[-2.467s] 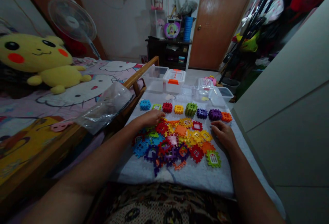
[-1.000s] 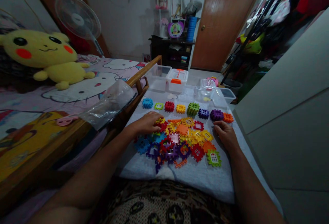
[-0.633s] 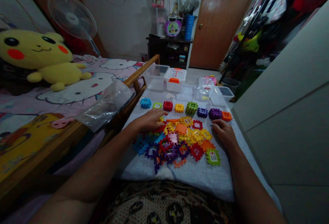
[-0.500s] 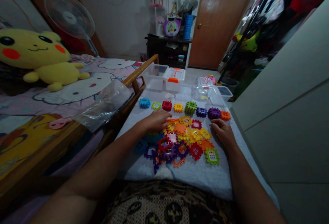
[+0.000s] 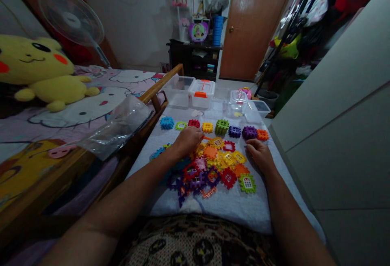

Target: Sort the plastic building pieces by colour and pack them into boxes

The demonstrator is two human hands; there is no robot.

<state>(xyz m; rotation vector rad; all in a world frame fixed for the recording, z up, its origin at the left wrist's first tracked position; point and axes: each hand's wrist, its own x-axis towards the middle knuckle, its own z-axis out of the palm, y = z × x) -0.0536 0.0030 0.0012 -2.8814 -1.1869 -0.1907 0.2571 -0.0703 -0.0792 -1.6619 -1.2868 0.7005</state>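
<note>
My left hand is over the upper left of a loose pile of colourful plastic building pieces. Its fingers are closed at the edge of an orange piece, whose other side the hand covers. My right hand rests on the cloth to the right of the pile, just below a purple stack; its fingers are loosely apart, with nothing visible in them. In the pile are yellow pieces, a red piece, dark purple pieces and a green window piece. My left forearm partly hides some blue pieces.
Behind the pile runs a row of sorted stacks, including blue, yellow, green and orange. Clear plastic boxes stand at the far end. A wooden bed rail borders the left, a pale cabinet the right.
The whole view has shifted slightly. My left hand has risen and its fingers have drawn together at the orange piece, uncovering blue pieces by the forearm. My right hand stays in nearly the same place.
</note>
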